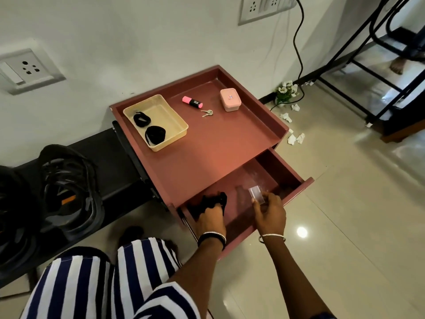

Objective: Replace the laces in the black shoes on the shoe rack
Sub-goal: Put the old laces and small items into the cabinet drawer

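Note:
My left hand [210, 218] grips a bunch of black laces [208, 201] inside the open drawer [296, 187] of a reddish-brown cabinet. My right hand [270, 211] pinches a small clear plastic packet [257, 194] over the same drawer. On the cabinet top a cream tray [178, 127] holds two coiled black laces [149, 128]. Black shoes [66, 192] stand on a low black shoe rack [115, 157] to the left.
The cabinet top also carries a pink highlighter [192, 102], keys [207, 113] and a pink box [230, 99]. Crumpled paper [295, 138] and a small flower plant [285, 90] lie on the tiled floor at right. A black metal frame [358, 65] stands far right. My striped knees [103, 272] are below.

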